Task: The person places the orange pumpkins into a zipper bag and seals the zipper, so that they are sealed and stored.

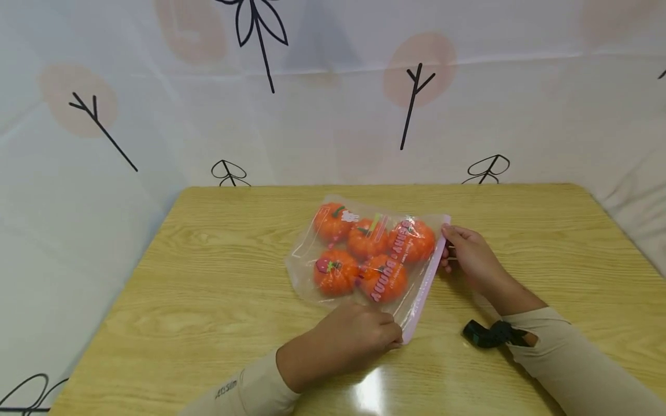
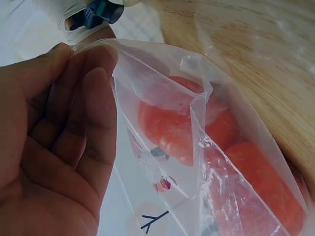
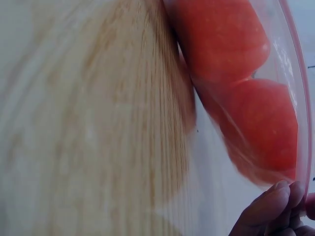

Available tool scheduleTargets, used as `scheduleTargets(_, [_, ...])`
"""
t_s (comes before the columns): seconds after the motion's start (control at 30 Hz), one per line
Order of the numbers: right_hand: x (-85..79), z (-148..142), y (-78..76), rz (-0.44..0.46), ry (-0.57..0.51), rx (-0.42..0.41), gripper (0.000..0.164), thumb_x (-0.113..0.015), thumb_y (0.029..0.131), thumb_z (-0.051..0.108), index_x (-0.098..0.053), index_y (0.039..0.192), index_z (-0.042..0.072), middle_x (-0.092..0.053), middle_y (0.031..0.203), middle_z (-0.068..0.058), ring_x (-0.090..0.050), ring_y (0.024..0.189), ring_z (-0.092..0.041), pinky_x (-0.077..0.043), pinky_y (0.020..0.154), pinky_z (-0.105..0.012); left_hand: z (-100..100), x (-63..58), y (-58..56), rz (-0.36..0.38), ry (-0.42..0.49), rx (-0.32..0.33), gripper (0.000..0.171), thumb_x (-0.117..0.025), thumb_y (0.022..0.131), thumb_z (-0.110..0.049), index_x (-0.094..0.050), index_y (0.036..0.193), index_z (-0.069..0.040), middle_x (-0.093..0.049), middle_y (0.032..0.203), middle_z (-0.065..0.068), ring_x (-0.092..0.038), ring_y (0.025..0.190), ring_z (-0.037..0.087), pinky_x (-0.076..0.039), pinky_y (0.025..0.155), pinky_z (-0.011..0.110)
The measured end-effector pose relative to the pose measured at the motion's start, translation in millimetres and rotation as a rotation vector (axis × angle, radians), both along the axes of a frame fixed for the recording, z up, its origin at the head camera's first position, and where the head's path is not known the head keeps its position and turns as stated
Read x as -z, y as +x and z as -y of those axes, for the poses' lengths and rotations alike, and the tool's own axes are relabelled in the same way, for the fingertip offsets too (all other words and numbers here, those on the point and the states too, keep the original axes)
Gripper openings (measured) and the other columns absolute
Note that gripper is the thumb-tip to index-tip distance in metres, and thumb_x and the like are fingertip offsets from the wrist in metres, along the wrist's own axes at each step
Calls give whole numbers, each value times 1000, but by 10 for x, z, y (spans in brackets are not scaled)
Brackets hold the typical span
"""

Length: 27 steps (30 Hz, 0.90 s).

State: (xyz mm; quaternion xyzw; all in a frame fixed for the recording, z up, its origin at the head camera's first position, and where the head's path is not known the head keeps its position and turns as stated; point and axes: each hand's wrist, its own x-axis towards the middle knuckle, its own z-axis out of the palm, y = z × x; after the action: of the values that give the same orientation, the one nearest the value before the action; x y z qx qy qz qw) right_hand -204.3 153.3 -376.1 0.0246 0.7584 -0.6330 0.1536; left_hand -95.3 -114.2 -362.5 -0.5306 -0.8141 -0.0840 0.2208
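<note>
A clear zip bag point(image 1: 302, 260) with pink lettering lies on the table, several small orange pumpkins point(image 1: 335, 274) with green stems inside it. Its pink strip point(image 1: 422, 294) runs along the right edge. My left hand point(image 1: 346, 341) pinches the near end of that edge, and in the left wrist view the plastic is caught between thumb and fingers. At the far end, my right hand point(image 1: 476, 254) pinches the strip's upper corner. Up close in the right wrist view, fingertips point(image 3: 270, 204) press the film beside the pumpkins.
The bag rests on a wood-grain table point(image 1: 198, 306) with rounded back corners. Behind it hangs a pale cloth point(image 1: 333, 133) with black plant drawings and peach circles. A black wrist device point(image 1: 486, 335) is strapped at my right sleeve cuff.
</note>
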Motion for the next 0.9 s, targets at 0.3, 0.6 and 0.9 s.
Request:
scheduleTargets(0.3, [-25, 2, -13, -7, 25, -5, 41, -32, 107, 46, -49, 99, 9, -51, 74, 4, -53, 63, -11, -49, 57, -27, -9, -5, -7, 29, 60, -20, 13, -73, 90, -33, -71, 79, -25, -63, 66, -16, -59, 60, 2, -43, 57, 20])
scheduleTargets(0.6, [-77, 28, -21, -8, -83, -30, 31, -47, 105, 36, -49, 124, 12, -60, 87, 5, -60, 66, -10, -51, 58, -25, 4, 26, -44, 190, 58, -92, 17, -69, 93, -33, -77, 105, -24, -76, 95, -15, -70, 87, 0, -52, 84, 21])
scheduleTargets(0.9, [-141, 30, -36, -118, 98, -89, 59, -42, 107, 37, -30, 155, 5, -63, 121, -4, -67, 81, -10, -58, 66, -29, 261, -139, -249, 227, 152, -296, 30, -65, 95, -37, -71, 120, -21, -73, 116, -6, -68, 109, 13, -45, 100, 40])
